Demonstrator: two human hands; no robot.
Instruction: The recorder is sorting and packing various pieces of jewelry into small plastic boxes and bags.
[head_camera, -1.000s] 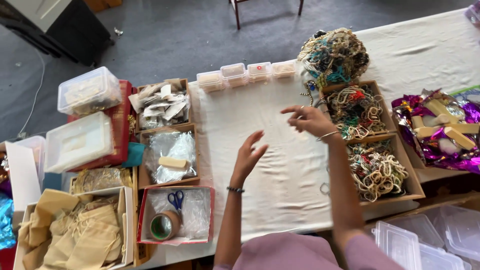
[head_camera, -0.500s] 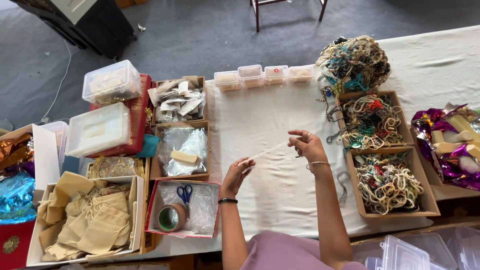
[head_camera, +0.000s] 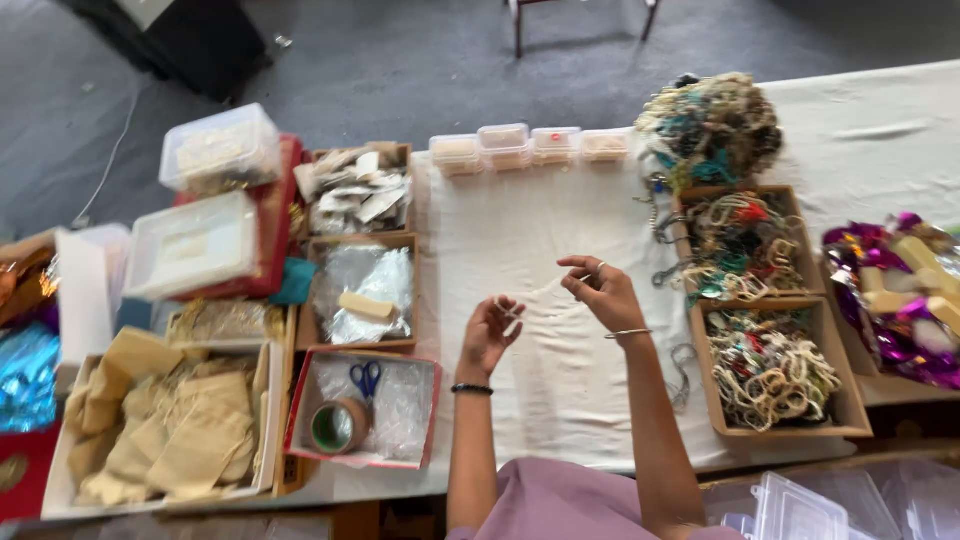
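My left hand (head_camera: 488, 332) and my right hand (head_camera: 598, 290) hover close together over a white cloth (head_camera: 520, 220) spread on the table. A thin pale bead strand (head_camera: 541, 293) runs between them, one end pinched in each hand's fingertips. The picture is blurred, so the strand shows only faintly. Just right of my right hand stand two cardboard boxes of tangled bead necklaces (head_camera: 740, 245) (head_camera: 775, 365). A large heap of necklaces (head_camera: 710, 125) lies beyond them.
A row of small clear boxes (head_camera: 528, 145) lines the cloth's far edge. To the left are boxes of plastic bags (head_camera: 362, 295), paper packets (head_camera: 352, 192), scissors and tape (head_camera: 355, 405), and cloth pouches (head_camera: 165, 430). Shiny foil wrapping (head_camera: 895, 295) lies at right, clear lidded boxes (head_camera: 810, 505) below.
A second ago both hands were open over the cloth. They then took the strand and held it stretched out; now the hands have come closer together and the strand hangs slack.
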